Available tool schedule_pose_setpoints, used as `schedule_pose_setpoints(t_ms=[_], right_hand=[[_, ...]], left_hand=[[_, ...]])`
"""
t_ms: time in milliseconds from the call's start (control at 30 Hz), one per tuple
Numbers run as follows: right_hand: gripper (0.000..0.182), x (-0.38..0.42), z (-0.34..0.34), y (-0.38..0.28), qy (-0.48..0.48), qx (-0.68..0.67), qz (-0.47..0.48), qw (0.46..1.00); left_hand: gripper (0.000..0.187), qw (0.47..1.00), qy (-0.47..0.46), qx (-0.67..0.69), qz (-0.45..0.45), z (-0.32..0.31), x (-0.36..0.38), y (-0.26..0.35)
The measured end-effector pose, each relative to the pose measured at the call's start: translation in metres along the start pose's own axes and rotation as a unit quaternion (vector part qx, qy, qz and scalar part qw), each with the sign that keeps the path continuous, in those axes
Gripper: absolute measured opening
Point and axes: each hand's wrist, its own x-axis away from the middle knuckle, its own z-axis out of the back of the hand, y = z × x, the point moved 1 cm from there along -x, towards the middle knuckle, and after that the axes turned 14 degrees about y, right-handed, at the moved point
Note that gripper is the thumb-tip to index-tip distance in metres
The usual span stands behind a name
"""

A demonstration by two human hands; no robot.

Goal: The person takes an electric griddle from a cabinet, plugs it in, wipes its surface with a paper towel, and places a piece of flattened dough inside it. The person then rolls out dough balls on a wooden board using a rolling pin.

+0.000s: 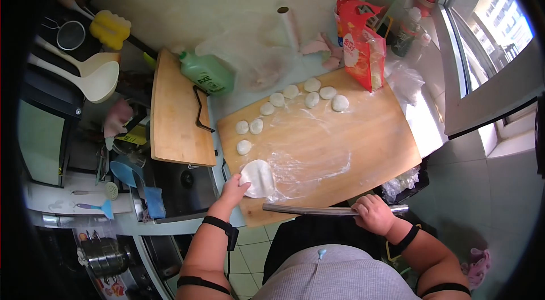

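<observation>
My left hand (pixel 234 191) pinches the left edge of a flat round dough sheet (pixel 259 178), which lies at the lower left of the floured wooden board (pixel 369 135). My right hand (pixel 373 214) is wrapped round a metal rolling pin (pixel 312 210), near its right end. The pin lies crosswise at the board's near edge, in front of my body. Several small dough pieces (pixel 243 147) sit in a curved row along the board's left and far sides.
A red bag (pixel 366 50) stands at the board's far right corner. Left of the board are a green bottle (pixel 207 73), another wooden board (pixel 176 115) and a sink (pixel 187 186). An open window (pixel 482 33) is at the right.
</observation>
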Motion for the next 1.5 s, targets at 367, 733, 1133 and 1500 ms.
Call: schedule_pose_setpoints(t_ms=[367,733,1133,1500], right_hand=[[0.026,-0.007,0.01,0.017,-0.002,0.029,0.037,0.999],[0.014,-0.08,-0.053,0.027,-0.021,0.107,0.091,0.99],[0.062,-0.178,-0.093,0.059,0.062,0.201,-0.153,0.965],[0.069,-0.073,-0.06,-0.001,-0.049,0.144,-0.152,0.977]], left_hand=[[0.031,0.98,-0.181,0.035,-0.077,-0.095,-0.003,0.089],[0.056,0.916,0.112,-0.197,-0.332,-0.048,0.072,0.09],[0.06,0.901,0.245,-0.22,-0.283,-0.051,-0.047,0.136],[0.078,0.907,0.011,-0.165,-0.386,-0.038,0.068,0.09]])
